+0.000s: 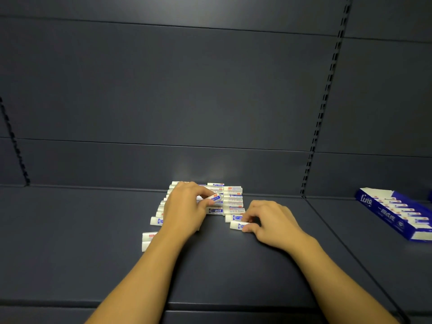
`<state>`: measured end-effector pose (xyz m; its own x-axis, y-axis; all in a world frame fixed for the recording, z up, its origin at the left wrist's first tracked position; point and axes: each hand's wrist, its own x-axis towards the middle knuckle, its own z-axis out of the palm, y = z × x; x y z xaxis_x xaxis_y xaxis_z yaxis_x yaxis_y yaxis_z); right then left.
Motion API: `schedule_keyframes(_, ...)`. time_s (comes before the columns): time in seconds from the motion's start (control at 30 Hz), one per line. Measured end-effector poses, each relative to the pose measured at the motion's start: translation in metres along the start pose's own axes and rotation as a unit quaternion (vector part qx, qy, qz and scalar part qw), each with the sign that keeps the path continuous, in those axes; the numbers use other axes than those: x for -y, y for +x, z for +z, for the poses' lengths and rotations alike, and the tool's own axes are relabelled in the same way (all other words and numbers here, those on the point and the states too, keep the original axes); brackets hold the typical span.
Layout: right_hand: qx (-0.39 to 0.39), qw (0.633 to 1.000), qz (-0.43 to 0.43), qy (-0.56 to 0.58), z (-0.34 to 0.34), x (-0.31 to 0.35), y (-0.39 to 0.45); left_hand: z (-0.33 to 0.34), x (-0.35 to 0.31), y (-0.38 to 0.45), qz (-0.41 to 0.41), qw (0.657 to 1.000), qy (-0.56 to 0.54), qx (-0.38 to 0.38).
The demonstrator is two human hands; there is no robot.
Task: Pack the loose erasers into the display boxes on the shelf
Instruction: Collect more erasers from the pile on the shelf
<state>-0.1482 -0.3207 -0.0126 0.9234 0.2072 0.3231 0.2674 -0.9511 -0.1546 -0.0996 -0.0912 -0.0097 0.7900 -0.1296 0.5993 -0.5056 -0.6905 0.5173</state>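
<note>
**Both hands on erasers, box off to the right**

Left hand (184, 206): fingers (205, 191) curled, thumb and forefinger pinching one eraser (216, 197), lifted slightly above the pile (231, 202) and tilted. Hand covers the left part of the pile.

Right hand (271, 220): fingers (249, 215) curled down over a second eraser (236, 225), thumb against its near side. This eraser lies flat on the shelf (93, 230), just at the near right edge of the pile.

Pile: white erasers with blue and red sleeves, laid in rough rows against the back panel (163, 90). Two stray erasers (148, 239) lie near the left of the pile, partly under the left forearm.

Box (395, 213): blue display box, well right of the pile, on the neighbouring shelf section beyond the slotted upright (327, 90). Open top, a row of erasers visible inside. Whether it is full cannot be told.
</note>
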Motion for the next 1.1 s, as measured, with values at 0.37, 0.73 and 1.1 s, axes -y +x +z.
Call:
schedule_keyframes(0.37,-0.14,0.976,0.161,0.033,-0.065,-0.017,-0.004,-0.023,-0.031,0.04,-0.011,0.996,0.004,0.091)
schedule_keyframes(0.73,-0.145,0.946,0.288,-0.014,-0.107,-0.017,-0.066,-0.003,-0.09,0.05,0.091,0.983,0.045,0.154)
schedule_keyframes(1.1,-0.137,0.939,0.312,-0.054,-0.145,-0.028,-0.142,0.012,-0.152,0.019,0.124,0.972,0.089,0.179)
